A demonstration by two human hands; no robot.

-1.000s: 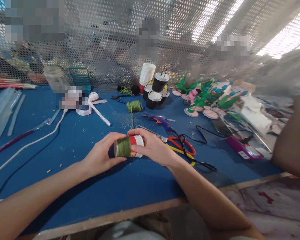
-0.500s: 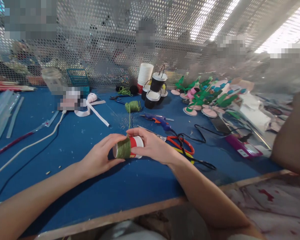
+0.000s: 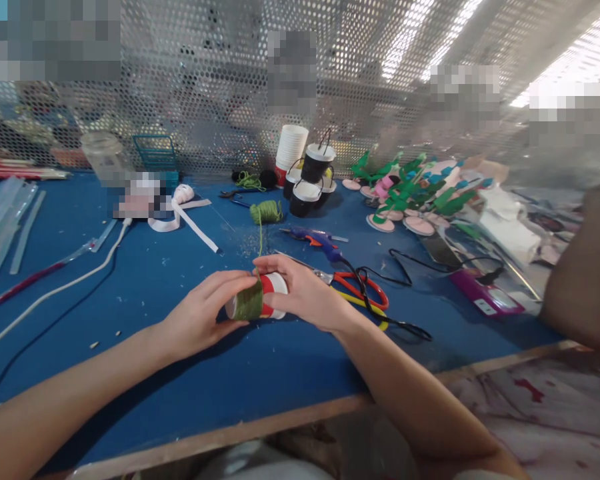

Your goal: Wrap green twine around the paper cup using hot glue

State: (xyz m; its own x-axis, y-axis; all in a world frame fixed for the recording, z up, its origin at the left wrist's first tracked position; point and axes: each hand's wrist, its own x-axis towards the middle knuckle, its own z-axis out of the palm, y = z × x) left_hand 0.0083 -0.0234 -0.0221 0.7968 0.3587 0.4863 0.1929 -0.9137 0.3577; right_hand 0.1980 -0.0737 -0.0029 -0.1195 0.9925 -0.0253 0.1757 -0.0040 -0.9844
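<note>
Between both hands lies a small red and white paper cup [image 3: 275,285] on its side, part of it wrapped in green yarn [image 3: 249,301]. My left hand [image 3: 203,310] curls round the wrapped end at the left. Closed on the cup's bare red and white end is my right hand [image 3: 307,293], its fingertips beside the yarn's edge. A strand runs from the cup up to a ball of green yarn [image 3: 266,213] behind it. Just right of my right hand, scissors [image 3: 363,293] with red and yellow handles lie partly hidden by it.
A blue glue gun [image 3: 313,239] with a black cord lies behind the scissors. Farther back stand black mini buckets [image 3: 305,199] and stacked white cups [image 3: 290,150]. Green pipe-cleaner plants [image 3: 405,193] crowd the right. White ribbon [image 3: 195,227] lies left; another person's arm [image 3: 585,267] rests at far right.
Both hands stay round the cup in almost the same place. The cup and its yarn wrap look slightly turned; the view has shifted a little.
</note>
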